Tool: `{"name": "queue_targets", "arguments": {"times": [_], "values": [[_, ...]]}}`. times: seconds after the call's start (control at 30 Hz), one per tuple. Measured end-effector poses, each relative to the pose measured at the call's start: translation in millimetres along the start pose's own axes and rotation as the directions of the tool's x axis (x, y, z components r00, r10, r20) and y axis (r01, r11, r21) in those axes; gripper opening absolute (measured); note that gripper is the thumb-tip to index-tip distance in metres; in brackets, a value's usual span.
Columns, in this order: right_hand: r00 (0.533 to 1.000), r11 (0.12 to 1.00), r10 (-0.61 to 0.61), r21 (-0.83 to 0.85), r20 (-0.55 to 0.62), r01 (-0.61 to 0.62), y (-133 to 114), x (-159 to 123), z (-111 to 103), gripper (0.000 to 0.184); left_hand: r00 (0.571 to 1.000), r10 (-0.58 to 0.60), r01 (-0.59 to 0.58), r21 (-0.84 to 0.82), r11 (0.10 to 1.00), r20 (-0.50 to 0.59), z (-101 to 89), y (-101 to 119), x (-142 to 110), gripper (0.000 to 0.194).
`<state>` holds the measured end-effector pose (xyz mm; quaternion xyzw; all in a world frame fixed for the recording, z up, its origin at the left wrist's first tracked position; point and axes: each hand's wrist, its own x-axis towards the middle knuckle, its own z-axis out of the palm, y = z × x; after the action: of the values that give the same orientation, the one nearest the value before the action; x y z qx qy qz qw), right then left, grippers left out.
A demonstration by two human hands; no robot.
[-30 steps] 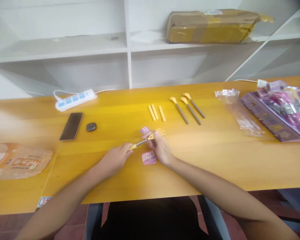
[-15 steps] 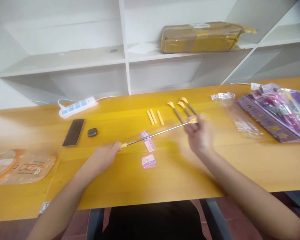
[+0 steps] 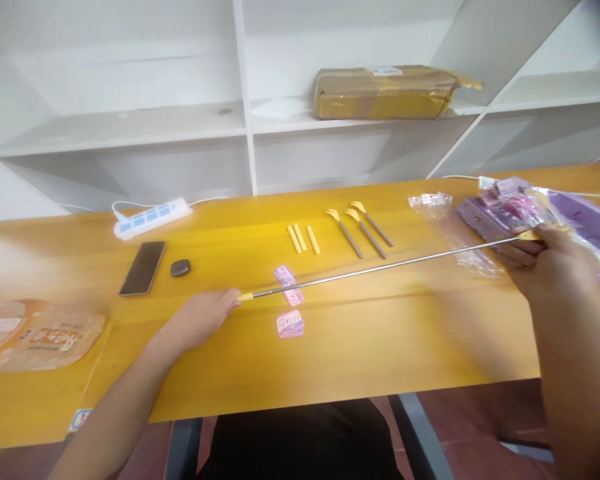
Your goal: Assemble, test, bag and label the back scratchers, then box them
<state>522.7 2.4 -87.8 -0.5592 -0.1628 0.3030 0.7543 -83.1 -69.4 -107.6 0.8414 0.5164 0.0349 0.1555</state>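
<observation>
One backscratcher (image 3: 380, 269) stretched way out, ends gripped in left hand (image 3: 203, 319), right hand (image 3: 555, 260); three short ones (image 3: 367, 233), yellow sticks (image 3: 300, 237) left loose mid-frame.

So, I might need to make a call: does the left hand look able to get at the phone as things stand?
Probably, once freed: the left hand grips the yellow handle of the metal rod, but the phone lies uncovered on the table nearby.

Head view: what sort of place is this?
Probably an indoor workspace: long yellow wooden table, white open shelving holding a brown taped cardboard parcel, and a white rectangular power strip.
</observation>
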Motion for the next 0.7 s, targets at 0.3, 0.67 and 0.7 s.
{"name": "queue_targets", "arguments": {"times": [0.3,0.67,0.7], "values": [[0.997,0.997,0.079,0.010,-0.003,-0.079,29,-34,2,0.047,0.961,0.155,-0.093,0.259,0.961,-0.231,14.9,-21,-2,0.038],[0.835,0.991,0.108,-0.129,0.539,-0.045,116,-282,83,0.051,0.902,0.343,-0.297,0.203,0.933,-0.261,38.0,19,-5,0.038],[0.800,0.989,0.136,-0.133,0.585,-0.070,128,-311,90,0.052,0.900,0.355,-0.310,0.202,0.929,-0.252,43.3,23,-5,0.037]]}}
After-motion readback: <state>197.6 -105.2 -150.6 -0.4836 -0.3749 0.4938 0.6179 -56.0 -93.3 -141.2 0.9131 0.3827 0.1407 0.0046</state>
